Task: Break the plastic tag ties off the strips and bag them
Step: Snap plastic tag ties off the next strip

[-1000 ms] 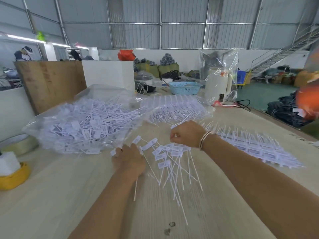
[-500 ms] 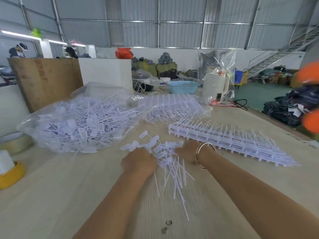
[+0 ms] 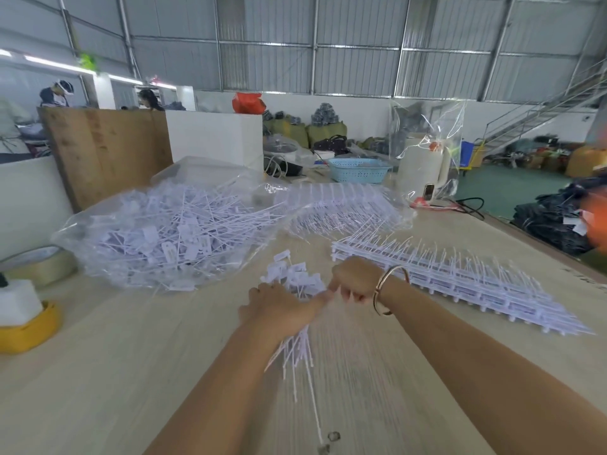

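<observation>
A loose bunch of white plastic tag ties (image 3: 297, 280) lies gathered at the table's middle, heads pointing away and thin tails (image 3: 295, 353) trailing toward me. My left hand (image 3: 279, 307) grips the bunch from the left. My right hand (image 3: 356, 279), with a bangle on the wrist, is curled against the bunch's right side. A long strip of unbroken ties (image 3: 460, 280) lies to the right. A clear bag full of loose ties (image 3: 170, 231) sits to the left, its mouth facing right.
A second clear bag holding tie strips (image 3: 341, 208) lies behind. A tape roll (image 3: 39, 264) and a yellow holder (image 3: 29, 326) are at the left edge. A blue basket (image 3: 358, 170) and a white kettle (image 3: 422, 167) stand at the back. The table edge runs along the right.
Both hands have drawn together and pulled the scattered ties into one tight bunch, nearer to me. The view has shifted so the strip on the right shows in full.
</observation>
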A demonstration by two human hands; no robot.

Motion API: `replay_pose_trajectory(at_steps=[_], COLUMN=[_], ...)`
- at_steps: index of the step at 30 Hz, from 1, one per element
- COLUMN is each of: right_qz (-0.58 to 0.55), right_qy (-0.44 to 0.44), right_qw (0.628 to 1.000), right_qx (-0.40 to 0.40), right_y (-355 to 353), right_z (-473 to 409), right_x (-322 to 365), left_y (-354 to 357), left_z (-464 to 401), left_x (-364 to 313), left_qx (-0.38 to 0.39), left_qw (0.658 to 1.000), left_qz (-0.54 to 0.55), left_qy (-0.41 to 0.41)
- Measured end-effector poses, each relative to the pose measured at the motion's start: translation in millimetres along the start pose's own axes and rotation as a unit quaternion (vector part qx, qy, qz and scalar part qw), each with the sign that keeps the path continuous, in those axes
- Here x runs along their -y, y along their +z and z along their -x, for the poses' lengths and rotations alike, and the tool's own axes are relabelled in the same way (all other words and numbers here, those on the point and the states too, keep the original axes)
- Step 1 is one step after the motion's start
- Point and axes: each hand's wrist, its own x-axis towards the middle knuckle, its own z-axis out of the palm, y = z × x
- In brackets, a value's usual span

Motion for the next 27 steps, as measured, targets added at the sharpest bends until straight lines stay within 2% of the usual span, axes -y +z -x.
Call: replay_pose_trajectory(at_steps=[3, 6, 9, 12, 16, 21, 25, 27], right_qz=[0.041, -0.011, -0.005, -0.003, 0.040, -0.046, -0.125, -0.179], right_qy=[-0.017, -0.088, -0.133, -0.121, -0.070, -0.080, -0.099, -0.090], right_qw=[0.993, 0.987, 0.985, 0.990, 0.997, 0.996, 0.987, 0.979], right_qx=[-0.114, -0.134, -0.106, -0.072, -0.008, 0.021, -0.001, 0.034], right_y=[-9.3, 5.0, 27.8, 32.9, 20.9, 18.4, 7.4, 13.5], right_z=[-21.7, -47.3, -77.5, -99.8, -102.5, -62.2, -31.8, -18.7], right_x=[3.7, 15.7, 31.7, 39.8, 33.3, 34.1, 19.5, 11.6], left_y=[4.6, 7.8, 0.1, -12.4, -14.3, -2.6, 3.8, 8.2], left_z=[7.4, 10.6, 7.3, 3.1, 0.8, -8.1, -12.9, -11.9], left_x=[-5.4, -8.6, 1.6, 18.0, 19.8, 14.9, 17.4, 14.3], left_qx=[0.013, 0.007, -0.002, 0.024, 0.010, -0.052, -0.060, -0.064], left_qw=[0.997, 0.989, 0.988, 0.983, 0.983, 0.977, 0.980, 0.981], left_qz=[-0.070, -0.143, -0.129, -0.144, -0.173, -0.204, -0.191, -0.181], left_qy=[0.005, 0.044, 0.084, 0.109, 0.056, 0.032, 0.018, 0.018])
